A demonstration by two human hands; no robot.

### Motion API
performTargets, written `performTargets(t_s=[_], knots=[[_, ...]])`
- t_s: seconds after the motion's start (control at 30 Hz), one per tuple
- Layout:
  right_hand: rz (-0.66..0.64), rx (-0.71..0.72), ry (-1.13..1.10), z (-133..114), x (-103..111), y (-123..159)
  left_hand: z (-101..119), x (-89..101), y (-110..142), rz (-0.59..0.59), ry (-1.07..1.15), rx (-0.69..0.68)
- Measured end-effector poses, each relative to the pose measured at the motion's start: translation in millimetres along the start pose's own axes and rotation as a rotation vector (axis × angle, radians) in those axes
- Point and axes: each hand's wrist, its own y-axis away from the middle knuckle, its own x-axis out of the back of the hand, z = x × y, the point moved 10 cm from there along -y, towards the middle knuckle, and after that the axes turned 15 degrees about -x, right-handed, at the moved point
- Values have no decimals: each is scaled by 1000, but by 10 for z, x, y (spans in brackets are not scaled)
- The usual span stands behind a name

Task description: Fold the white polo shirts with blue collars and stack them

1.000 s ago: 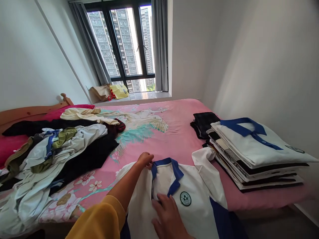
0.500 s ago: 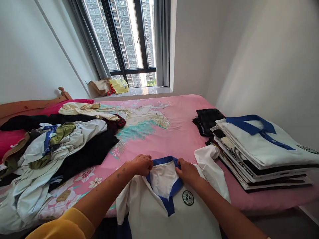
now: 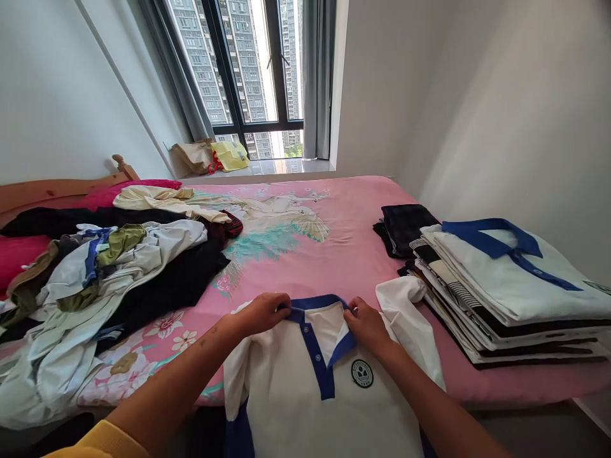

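Observation:
A white polo shirt (image 3: 296, 388) with a blue collar, a buttoned blue placket and a round dark badge lies front up at the near edge of the bed, its lower part running out of view. My left hand (image 3: 267, 313) pinches the left side of the collar between thumb and fingers. On the other side, my right hand (image 3: 365, 323) grips the right part of the collar, fingers closed on the blue edge. The collar stands spread between both hands, showing the white inside of the neck. One white sleeve rests bent on the bed at the right.
To the right stands a stack of folded clothes (image 3: 506, 299) topped by another blue-collared shirt, beside folded dark garments (image 3: 408, 226). A loose heap of clothes (image 3: 128, 267) covers the left of the pink bed sheet (image 3: 344, 267). Bags (image 3: 230, 156) sit on the windowsill.
The left side of the collar and placket has been turned outward, so the buttons now show. My left hand has shifted slightly left, and the view has moved a little.

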Motion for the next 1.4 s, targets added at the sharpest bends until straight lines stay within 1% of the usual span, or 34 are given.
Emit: performTargets(t_s=[0.07,0.1,0.17,0.23,0.3,0.33,0.37,0.4,0.43,0.5,0.57,0.67,0.77,0.87,1.03,1.1,1.23,1.33,1.4], knots=[[27,-27,-75,0,63,-24,-113,36,22,157,53,57],[29,-32,-105,-18,84,-26,-188,9,40,208,64,96],[-9,-16,-154,-84,84,10,-317,-96,73,272,58,165],[-54,18,-215,-151,71,117,-361,-195,111,327,32,210],[-64,70,-281,-196,78,300,-278,-214,181,436,2,231],[-66,100,-299,-209,69,414,-182,-217,217,486,-11,222],[-79,131,-302,-218,37,536,-56,-241,239,509,-16,195],[-108,157,-294,-222,-23,658,88,-294,245,497,-12,158],[-148,176,-274,-221,-106,773,232,-380,236,451,-2,118],[-214,182,-209,-201,-286,956,449,-610,221,314,20,85],[-226,158,-117,-180,-427,1054,517,-788,245,235,24,137],[-186,93,34,-183,-538,1081,452,-909,285,219,34,253],[-139,64,129,-230,-569,1071,359,-947,282,216,59,320],[-122,62,156,-237,-593,1058,317,-954,266,212,59,349],[-133,63,158,-165,-648,1039,380,-1037,219,163,40,366],[-124,66,168,-145,-661,1042,415,-1064,189,165,53,371],[-102,49,128,-105,-644,1030,402,-1062,150,228,116,389],[-154,-21,-26,-47,-622,985,331,-1030,145,316,207,387],[-179,-36,-133,-47,-591,958,289,-997,155,393,279,368]])
